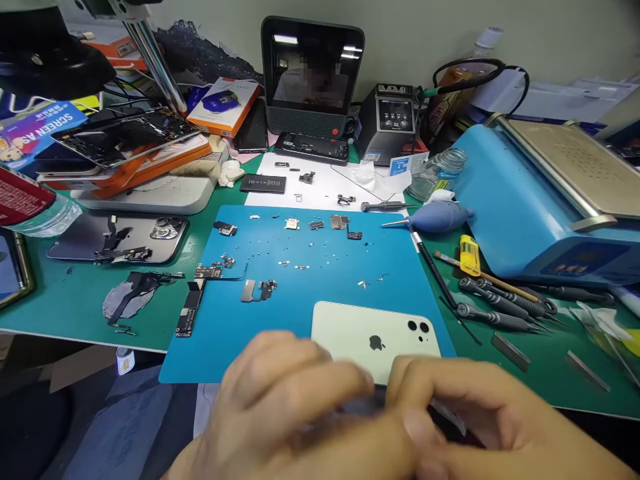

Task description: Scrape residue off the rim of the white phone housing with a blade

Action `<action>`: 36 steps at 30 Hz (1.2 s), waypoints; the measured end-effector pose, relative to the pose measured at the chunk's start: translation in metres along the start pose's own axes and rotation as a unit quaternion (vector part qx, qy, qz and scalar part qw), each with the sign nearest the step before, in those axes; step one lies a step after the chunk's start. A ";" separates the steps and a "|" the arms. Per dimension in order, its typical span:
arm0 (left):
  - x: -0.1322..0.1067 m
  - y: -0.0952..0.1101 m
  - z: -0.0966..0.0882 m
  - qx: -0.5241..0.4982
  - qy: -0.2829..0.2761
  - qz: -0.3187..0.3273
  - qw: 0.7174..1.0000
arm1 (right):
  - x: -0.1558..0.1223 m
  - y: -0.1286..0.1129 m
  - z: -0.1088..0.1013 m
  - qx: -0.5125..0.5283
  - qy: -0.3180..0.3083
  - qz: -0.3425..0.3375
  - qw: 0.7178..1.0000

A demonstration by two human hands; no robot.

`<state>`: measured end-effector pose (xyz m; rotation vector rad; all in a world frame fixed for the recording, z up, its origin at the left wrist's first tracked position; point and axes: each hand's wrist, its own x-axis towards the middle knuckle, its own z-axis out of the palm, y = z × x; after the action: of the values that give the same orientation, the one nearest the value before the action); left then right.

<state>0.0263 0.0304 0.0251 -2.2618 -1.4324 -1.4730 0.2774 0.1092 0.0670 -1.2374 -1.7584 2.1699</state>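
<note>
Both my hands are close together at the bottom of the head view, in front of the blue mat's near edge. My left hand (295, 407) is curled and partly blurred. My right hand (470, 400) is closed, thumb against bent fingers. Something dark with a clear, shiny edge shows between and under them, too hidden to name. Just beyond lies a pale phone back (350, 333) with two camera rings, partly covered by my hands. On the blue mat (225, 353) are a long logic board (191, 308), a flex cable part (259, 291) and several tiny screws and brackets.
A grey phone housing (150, 240) lies left, near stacked boxes and phones. At the right are screwdrivers (495, 317), a blue air blower (440, 217), a glass jar (440, 170) and a blue heating machine (520, 207). A smart display (313, 80) and battery (263, 183) are behind.
</note>
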 end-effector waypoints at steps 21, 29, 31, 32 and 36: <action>-0.014 -0.039 0.009 0.117 -0.133 -0.081 0.981 | 0.074 -0.025 -0.003 -0.431 0.234 -0.305 0.816; -0.014 -0.038 0.006 0.122 -0.149 -0.076 0.978 | 0.079 -0.022 0.000 -0.449 0.222 -0.289 0.816; -0.013 -0.038 0.005 0.121 -0.149 -0.077 0.978 | 0.080 -0.022 -0.001 -0.450 0.221 -0.289 0.816; -0.013 -0.039 0.004 0.121 -0.146 -0.081 0.978 | 0.079 -0.022 -0.001 -0.451 0.220 -0.287 0.816; -0.013 -0.040 0.002 0.123 -0.158 -0.085 0.976 | 0.078 -0.022 0.000 -0.457 0.218 -0.275 0.817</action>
<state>-0.0025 0.0450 -0.0017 -2.3371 -1.8211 -0.9295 0.2163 0.1583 0.0449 -0.9862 -2.5452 0.6172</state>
